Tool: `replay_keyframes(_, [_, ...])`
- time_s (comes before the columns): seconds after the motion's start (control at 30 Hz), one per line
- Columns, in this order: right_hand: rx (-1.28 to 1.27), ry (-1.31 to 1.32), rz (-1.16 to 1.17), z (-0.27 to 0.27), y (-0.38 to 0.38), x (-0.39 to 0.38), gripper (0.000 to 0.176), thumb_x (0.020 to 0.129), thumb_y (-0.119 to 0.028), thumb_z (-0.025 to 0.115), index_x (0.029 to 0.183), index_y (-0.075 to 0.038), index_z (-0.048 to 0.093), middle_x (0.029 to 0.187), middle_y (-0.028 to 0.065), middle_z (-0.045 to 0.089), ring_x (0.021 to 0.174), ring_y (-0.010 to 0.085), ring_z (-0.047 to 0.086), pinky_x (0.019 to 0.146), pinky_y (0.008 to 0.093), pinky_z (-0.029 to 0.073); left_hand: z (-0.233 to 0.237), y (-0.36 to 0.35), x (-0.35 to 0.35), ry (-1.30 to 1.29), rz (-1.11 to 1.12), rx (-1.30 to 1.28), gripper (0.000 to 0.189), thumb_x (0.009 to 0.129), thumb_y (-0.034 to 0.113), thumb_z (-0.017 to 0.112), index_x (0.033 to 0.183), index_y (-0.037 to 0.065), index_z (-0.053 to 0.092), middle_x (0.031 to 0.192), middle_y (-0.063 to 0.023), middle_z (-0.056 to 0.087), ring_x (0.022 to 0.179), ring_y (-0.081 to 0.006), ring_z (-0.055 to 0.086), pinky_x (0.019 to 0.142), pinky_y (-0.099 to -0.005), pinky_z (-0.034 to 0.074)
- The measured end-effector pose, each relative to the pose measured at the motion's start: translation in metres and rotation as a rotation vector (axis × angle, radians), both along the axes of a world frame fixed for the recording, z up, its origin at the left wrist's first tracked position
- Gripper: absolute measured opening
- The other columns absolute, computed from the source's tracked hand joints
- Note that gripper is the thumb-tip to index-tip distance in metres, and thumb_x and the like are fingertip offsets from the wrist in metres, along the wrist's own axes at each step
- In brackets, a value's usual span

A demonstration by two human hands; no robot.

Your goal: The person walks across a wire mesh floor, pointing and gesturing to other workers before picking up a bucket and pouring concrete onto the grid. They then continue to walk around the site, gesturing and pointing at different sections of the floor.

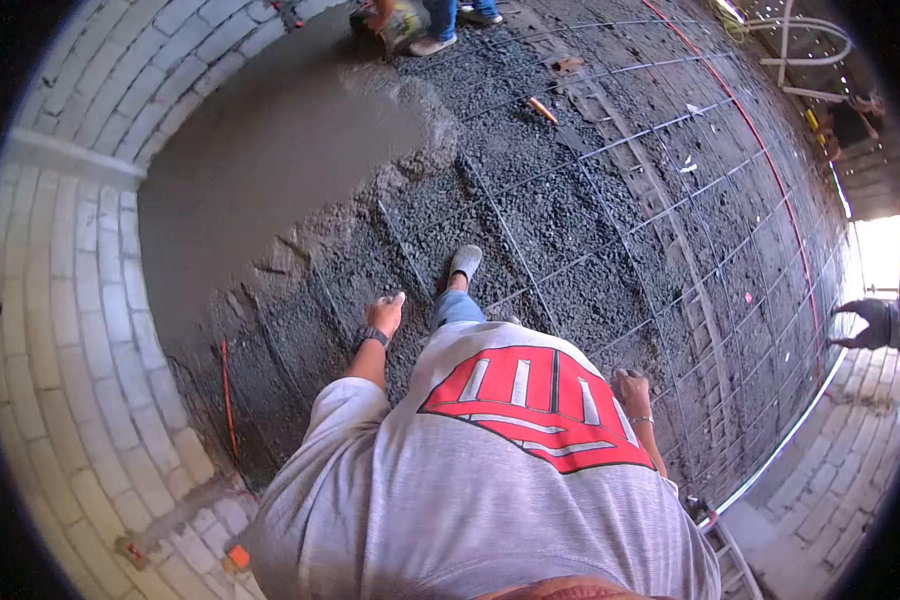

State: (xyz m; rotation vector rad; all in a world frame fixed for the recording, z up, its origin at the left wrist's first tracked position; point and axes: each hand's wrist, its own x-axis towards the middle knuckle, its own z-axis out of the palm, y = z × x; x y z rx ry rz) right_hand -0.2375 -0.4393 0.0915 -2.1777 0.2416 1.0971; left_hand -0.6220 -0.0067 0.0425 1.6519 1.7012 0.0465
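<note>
L hand (385,313) & R hand (632,391) above gravel (560,225), nr wet concrete (260,160).
Both w/ fingers curled; can't tell if gripping.

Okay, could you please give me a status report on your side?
Left hand, right hand: nothing visible in either. Wet concrete, ragged edge against gravel. Steel bars crossing the gravel; co-worker's shoe beside the concrete.

Wearing pale grey short-sleeved T-shirt (450,500) with big red, dark-outlined graphic (560,410) cut by whitish slanting bars (521,382), plus dark watch-like band (373,335) on left wrist (371,355), thin light bracelet (641,420) on right wrist (637,408), faded blue jeans (456,308), and light grey low shoe (467,260).
</note>
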Motion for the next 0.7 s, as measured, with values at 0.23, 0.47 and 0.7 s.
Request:
replay_keyframes(0.23, [0.111, -0.213, 0.346, -0.021, -0.019, 0.011, 0.02, 0.084, -0.024, 0.054, 0.081, -0.005, 0.06, 0.064, 0.0072, 0.058, 0.052, 0.0175, 0.055, 0.045, 0.0295, 0.043, -0.005, -0.02, -0.028, 0.086, 0.088, -0.098, 0.056, 0.076, 0.05, 0.055, 0.095, -0.003, 0.062, 0.102, -0.023, 0.059, 0.1, -0.0386, 0.053, 0.086, -0.0411, 0.042])
replay_keyframes(0.47, [0.066, -0.251, 0.451, -0.008, -0.002, 0.008, 0.015, 0.082, -0.021, 0.051, 0.081, -0.007, 0.057, 0.07, 0.0151, 0.058, 0.059, 0.0288, 0.058, 0.05, 0.0384, 0.044, 0.012, -0.021, -0.031, 0.105, 0.135, -0.097, 0.067, 0.077, 0.053, 0.053, 0.108, -0.006, 0.055, 0.112, -0.0261, 0.053, 0.107, -0.0382, 0.049, 0.09, -0.041, 0.039])
replay_keyframes(0.7, [0.328, -0.255, 0.372, 0.005, 0.011, 0.003, 0.014, 0.081, -0.017, 0.057, 0.072, -0.007, 0.05, 0.06, 0.0057, 0.05, 0.048, 0.0184, 0.048, 0.042, 0.0308, 0.037, 0.015, -0.007, -0.035, 0.066, 0.167, -0.112, 0.069, 0.078, 0.054, 0.05, 0.111, -0.006, 0.053, 0.115, -0.0262, 0.051, 0.11, -0.0396, 0.047, 0.093, -0.0413, 0.037])
